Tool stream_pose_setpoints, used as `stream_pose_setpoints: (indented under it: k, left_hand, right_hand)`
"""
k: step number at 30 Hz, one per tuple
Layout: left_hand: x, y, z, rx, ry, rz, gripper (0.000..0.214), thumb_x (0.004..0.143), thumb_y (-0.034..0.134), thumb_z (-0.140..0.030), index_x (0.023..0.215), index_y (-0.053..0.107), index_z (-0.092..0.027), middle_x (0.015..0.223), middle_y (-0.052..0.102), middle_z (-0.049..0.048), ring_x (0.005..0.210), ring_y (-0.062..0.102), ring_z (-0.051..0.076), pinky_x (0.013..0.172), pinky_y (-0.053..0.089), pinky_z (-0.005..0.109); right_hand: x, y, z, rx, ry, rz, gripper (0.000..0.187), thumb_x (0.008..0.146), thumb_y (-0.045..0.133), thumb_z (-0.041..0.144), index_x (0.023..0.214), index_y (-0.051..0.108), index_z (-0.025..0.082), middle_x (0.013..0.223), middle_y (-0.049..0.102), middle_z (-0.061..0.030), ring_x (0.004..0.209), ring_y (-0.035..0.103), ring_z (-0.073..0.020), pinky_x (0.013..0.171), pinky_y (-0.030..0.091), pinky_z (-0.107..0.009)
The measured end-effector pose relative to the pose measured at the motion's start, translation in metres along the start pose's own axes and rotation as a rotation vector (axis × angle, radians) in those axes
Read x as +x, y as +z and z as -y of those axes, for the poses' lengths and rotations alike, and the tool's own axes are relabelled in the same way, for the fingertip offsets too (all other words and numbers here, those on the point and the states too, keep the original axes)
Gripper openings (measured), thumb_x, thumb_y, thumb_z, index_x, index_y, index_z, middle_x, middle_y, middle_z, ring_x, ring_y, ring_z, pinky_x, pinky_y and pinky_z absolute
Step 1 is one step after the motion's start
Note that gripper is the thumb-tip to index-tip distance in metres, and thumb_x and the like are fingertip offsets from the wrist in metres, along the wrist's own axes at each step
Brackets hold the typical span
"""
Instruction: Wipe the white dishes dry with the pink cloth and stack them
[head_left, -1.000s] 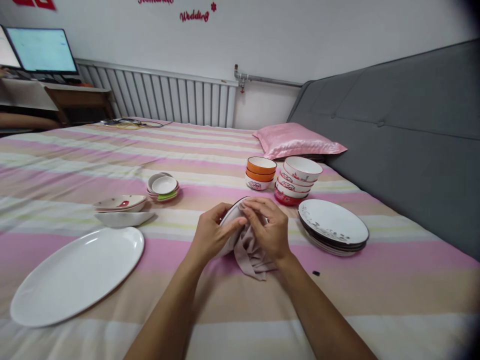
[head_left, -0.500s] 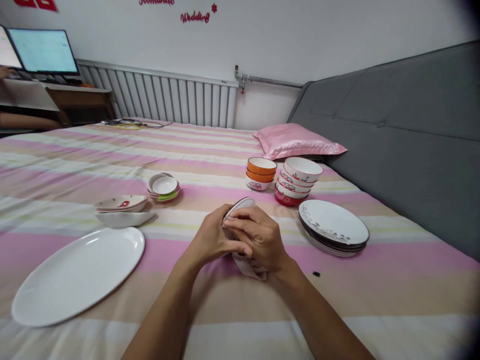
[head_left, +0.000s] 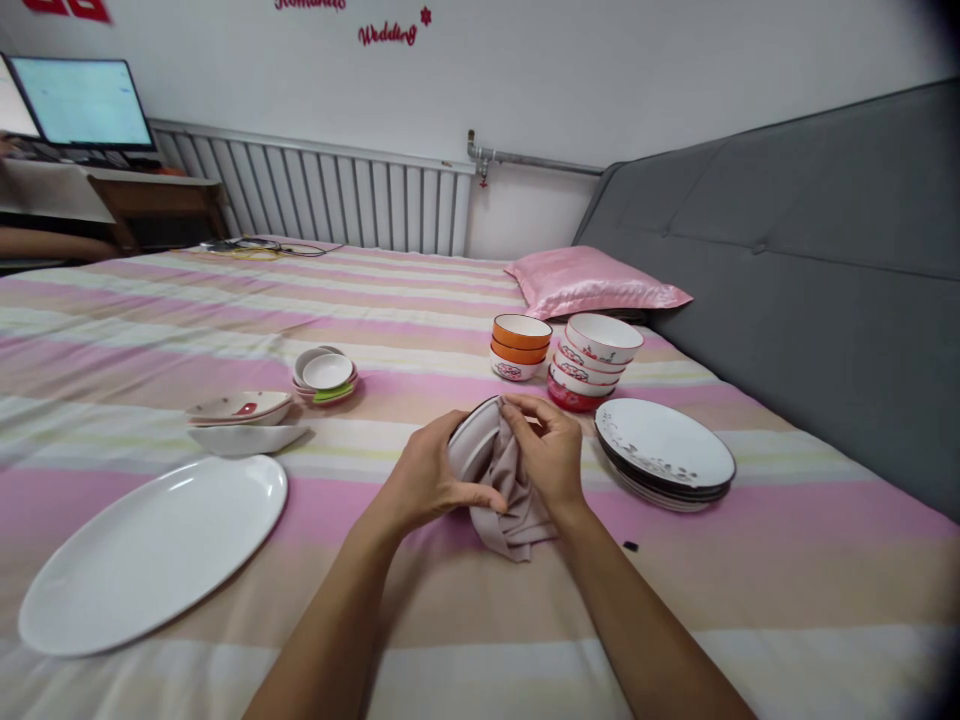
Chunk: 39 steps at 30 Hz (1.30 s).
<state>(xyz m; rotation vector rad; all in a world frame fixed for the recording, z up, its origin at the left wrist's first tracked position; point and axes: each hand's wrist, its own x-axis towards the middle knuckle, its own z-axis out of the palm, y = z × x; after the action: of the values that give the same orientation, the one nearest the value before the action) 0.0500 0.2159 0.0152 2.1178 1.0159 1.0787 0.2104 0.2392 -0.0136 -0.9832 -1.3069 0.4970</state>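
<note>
My left hand (head_left: 424, 480) grips a small round dish (head_left: 472, 440) by its left side, holding it tilted on edge above the striped bed. My right hand (head_left: 551, 455) pinches a beige cloth (head_left: 514, 500) against the dish's rim and inner face. The cloth hangs down between both hands and hides the lower part of the dish.
A large white oval platter (head_left: 150, 550) lies at the left. Shallow dishes (head_left: 240, 420) and small saucers (head_left: 324, 375) sit behind it. Stacked bowls (head_left: 596, 362), orange bowls (head_left: 519, 345) and a plate stack (head_left: 664, 455) stand at the right, near a pink pillow (head_left: 592, 280) and grey headboard (head_left: 825, 250).
My right hand moved from over the dish's front to its right rim, dragging the cloth across. The dish's inner face shows more now. The left hand kept its grip.
</note>
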Motion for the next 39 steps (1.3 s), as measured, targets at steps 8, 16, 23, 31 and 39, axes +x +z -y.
stream_pose_setpoints:
  k: [8,16,23,31,39]
  left_hand:
    - [0.002,0.001,0.000,0.033,-0.004,-0.031,0.075,0.048,0.078,-0.051,0.110,0.054,-0.017,0.104,0.063,0.0083,0.093,0.058,0.025,0.081,0.044,0.032]
    - [0.002,0.001,0.001,0.051,-0.056,-0.068,0.066,0.055,0.074,-0.050,0.108,0.054,-0.017,0.100,0.064,0.0072,0.088,0.059,0.024,0.076,0.045,0.030]
    - [0.001,0.001,0.001,0.046,-0.056,-0.074,0.064,0.056,0.075,-0.046,0.109,0.054,-0.017,0.099,0.064,0.0068,0.087,0.059,0.023,0.075,0.045,0.030]
    - [0.001,0.001,0.002,0.030,-0.063,-0.070,0.065,0.055,0.075,-0.048,0.108,0.054,-0.017,0.099,0.065,0.0076,0.089,0.059,0.024,0.077,0.046,0.031]
    - [0.001,0.000,0.004,0.035,-0.056,-0.088,0.063,0.055,0.074,-0.050,0.105,0.055,-0.016,0.094,0.064,0.0045,0.083,0.058,0.021,0.072,0.044,0.027]
  right_hand:
    - [0.004,-0.005,-0.034,-0.012,0.212,-0.010,0.029,0.074,0.059,0.037,0.092,0.069,0.017,0.091,0.071,-0.0066,0.083,0.065,-0.0201,0.080,0.049,-0.036]
    - [0.004,-0.009,-0.038,-0.232,0.321,0.073,0.023,0.069,0.060,0.037,0.080,0.069,0.018,0.079,0.072,-0.0068,0.075,0.066,-0.0221,0.067,0.050,-0.034]
    - [0.002,-0.007,-0.041,-0.211,0.327,0.026,0.025,0.069,0.060,0.040,0.078,0.064,0.016,0.071,0.069,-0.0059,0.065,0.063,-0.0185,0.060,0.048,-0.029]
    - [0.000,-0.001,-0.010,-0.099,0.090,0.014,0.023,0.076,0.058,0.036,0.084,0.065,0.016,0.080,0.068,-0.0052,0.071,0.062,-0.0156,0.067,0.050,-0.029]
    - [-0.010,0.004,0.021,-0.129,-0.196,0.140,0.012,0.080,0.056,0.028,0.082,0.067,0.022,0.084,0.065,-0.0038,0.078,0.060,-0.0151,0.064,0.051,-0.026]
